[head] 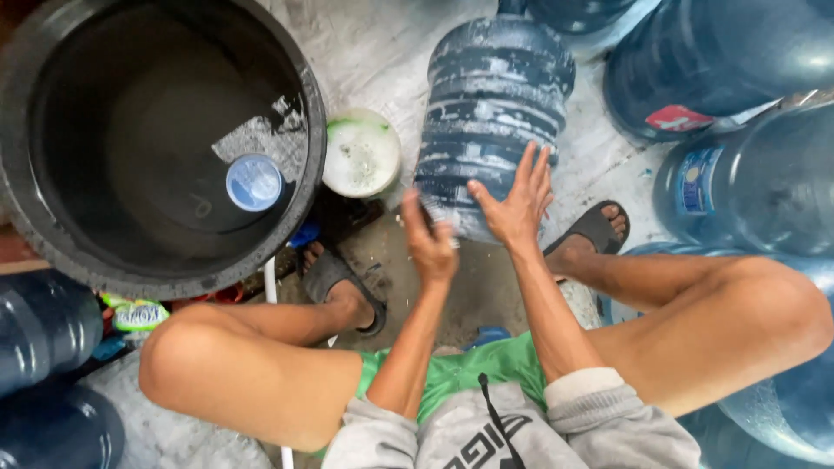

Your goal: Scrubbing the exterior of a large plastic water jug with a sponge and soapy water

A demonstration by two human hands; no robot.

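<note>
Lying on its side at upper centre of the frame, a large blue ribbed water jug (pixel 491 104) rests on the pale concrete floor (pixel 365 43), its surface streaked with white suds. The right hand (pixel 514 204) is pressed flat against the jug's lower right flank, fingers spread apart and pointing up the frame. The left hand (pixel 427 243) sits at the jug's lower left edge, fingers curled together; a pale object appears to be under them, but what it is cannot be told.

Just left of the jug stands a small white bowl (pixel 361 155) holding cloudy liquid, with a green smear at its rim. A big black tub (pixel 35 226) fills the upper left of the frame, touching the bowl's left side; it holds dark water with a small blue cup (pixel 254 182) floating near its right wall.

The person sits with knees wide, wearing green shorts (pixel 460 369), a grey top (pixel 452 430) and dark sandals (pixel 334 278), one foot on either side of the jug's near end.

More blue water jugs (pixel 721 61) crowd the upper right and right edge of the frame, and others (pixel 43 321) lie at lower left. A green and white packet (pixel 137 314) lies below the tub, at left.
</note>
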